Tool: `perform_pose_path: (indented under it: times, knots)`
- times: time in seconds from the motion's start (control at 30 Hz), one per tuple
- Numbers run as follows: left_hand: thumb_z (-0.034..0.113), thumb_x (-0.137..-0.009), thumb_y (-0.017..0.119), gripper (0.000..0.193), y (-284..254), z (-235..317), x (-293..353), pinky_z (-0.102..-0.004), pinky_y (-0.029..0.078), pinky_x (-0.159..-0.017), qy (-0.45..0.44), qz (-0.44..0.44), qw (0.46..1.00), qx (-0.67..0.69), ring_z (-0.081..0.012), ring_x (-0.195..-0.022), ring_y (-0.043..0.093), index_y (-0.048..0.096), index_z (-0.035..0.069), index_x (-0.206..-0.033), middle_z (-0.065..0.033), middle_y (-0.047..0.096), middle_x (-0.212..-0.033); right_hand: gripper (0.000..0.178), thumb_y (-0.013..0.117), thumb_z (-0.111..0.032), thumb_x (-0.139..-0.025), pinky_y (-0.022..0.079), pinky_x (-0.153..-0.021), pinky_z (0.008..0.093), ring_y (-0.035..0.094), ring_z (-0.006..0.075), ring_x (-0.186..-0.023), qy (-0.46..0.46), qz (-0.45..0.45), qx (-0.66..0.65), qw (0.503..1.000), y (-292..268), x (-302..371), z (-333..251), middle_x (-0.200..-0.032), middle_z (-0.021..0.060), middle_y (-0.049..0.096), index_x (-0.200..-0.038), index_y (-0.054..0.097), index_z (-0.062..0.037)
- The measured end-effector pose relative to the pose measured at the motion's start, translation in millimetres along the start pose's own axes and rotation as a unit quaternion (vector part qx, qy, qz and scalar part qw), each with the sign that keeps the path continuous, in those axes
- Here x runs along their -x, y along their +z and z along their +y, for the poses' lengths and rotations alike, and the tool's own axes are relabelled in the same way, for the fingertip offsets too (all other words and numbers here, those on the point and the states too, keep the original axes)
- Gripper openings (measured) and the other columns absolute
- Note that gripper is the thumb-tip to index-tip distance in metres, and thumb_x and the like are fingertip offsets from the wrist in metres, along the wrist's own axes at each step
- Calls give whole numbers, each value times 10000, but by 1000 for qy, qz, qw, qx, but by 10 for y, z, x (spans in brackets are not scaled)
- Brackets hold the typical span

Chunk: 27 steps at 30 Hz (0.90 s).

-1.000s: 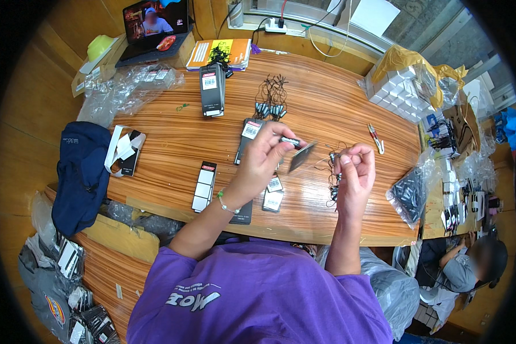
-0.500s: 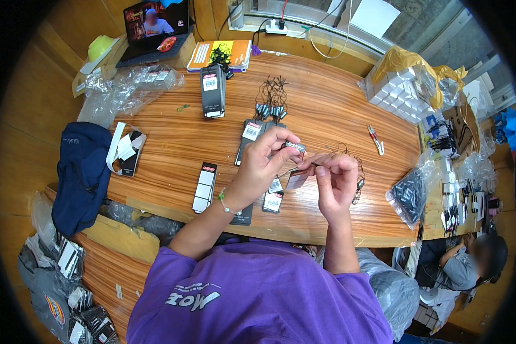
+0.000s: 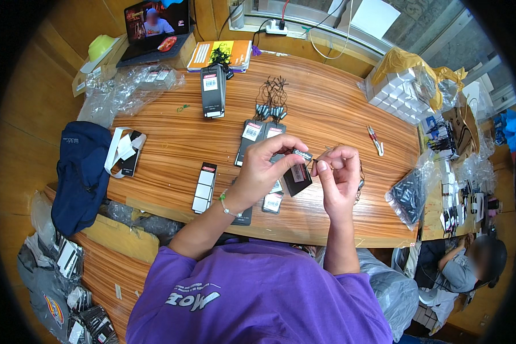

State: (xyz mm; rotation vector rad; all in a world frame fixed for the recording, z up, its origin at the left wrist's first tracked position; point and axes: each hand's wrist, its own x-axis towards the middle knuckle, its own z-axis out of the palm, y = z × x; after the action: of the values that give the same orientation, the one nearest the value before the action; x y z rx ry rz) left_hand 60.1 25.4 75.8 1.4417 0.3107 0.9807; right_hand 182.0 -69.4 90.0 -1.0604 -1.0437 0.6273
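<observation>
Near the table's front edge, my left hand (image 3: 262, 167) pinches a small dark tag piece (image 3: 301, 154) with pale lettering between thumb and fingertips. Close beside it, my right hand (image 3: 340, 175) is closed with thumb and forefinger on a thin black cord (image 3: 315, 161). A black card hang tag (image 3: 297, 180) with a pale sticker dangles between the hands. Beneath them lie small stickered tags (image 3: 273, 202) and dark hang tags, partly covered by my left hand and forearm. Farther back are stacked stickered hang tags (image 3: 251, 135) and a bunch of corded tag pieces (image 3: 271, 110).
A tall stack of hang tags (image 3: 212, 92) stands far left of centre. Red-handled snips (image 3: 375, 140) lie at right, near a bag of black pieces (image 3: 408, 195) and wrapped white boxes (image 3: 398, 92). A navy pouch (image 3: 81, 172) is at left. Another person (image 3: 467, 266) sits at lower right.
The black hang tag has swung into fuller view below my hands. My left hand with the small tag piece has shifted slightly right and down, nearer my right hand.
</observation>
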Motion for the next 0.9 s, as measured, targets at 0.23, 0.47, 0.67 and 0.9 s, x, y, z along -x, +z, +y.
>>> perform_pose_path:
  times: [0.23,0.47,0.67,0.9]
  knots:
    - [-29,-799,609,154,-9,30,10,-225,498,-727,-19,-33,999,-8,-105,-817,596,594,-22,-953,-67,619,-923,194,502,42,-854,420,-643,223,513,104,-690,27,4,-32,999,-11,0,-1,-757,57,519,-980,381,-43]
    - [-31,-779,630,140,-9,15,-9,-220,503,-686,-13,-27,999,-33,-105,-779,606,622,-26,-919,-64,639,-879,187,507,37,-854,419,-642,220,510,101,-688,48,-1,-57,997,-6,5,5,-746,57,522,-965,381,-48]
    - [-32,-774,635,137,-45,-31,-8,-222,500,-687,-83,-36,995,48,-101,-773,604,629,-27,-910,-67,643,-857,178,512,40,-851,448,-654,233,541,105,-698,69,-10,-60,996,8,38,0,-751,61,536,-939,384,-47]
    - [-13,-787,629,125,-122,60,-41,-221,495,-696,-124,-115,984,54,-98,-774,602,632,-31,-910,-63,642,-842,204,565,14,-838,481,-669,244,599,136,-698,118,-72,-135,981,-102,31,54,-757,86,597,-930,393,-44]
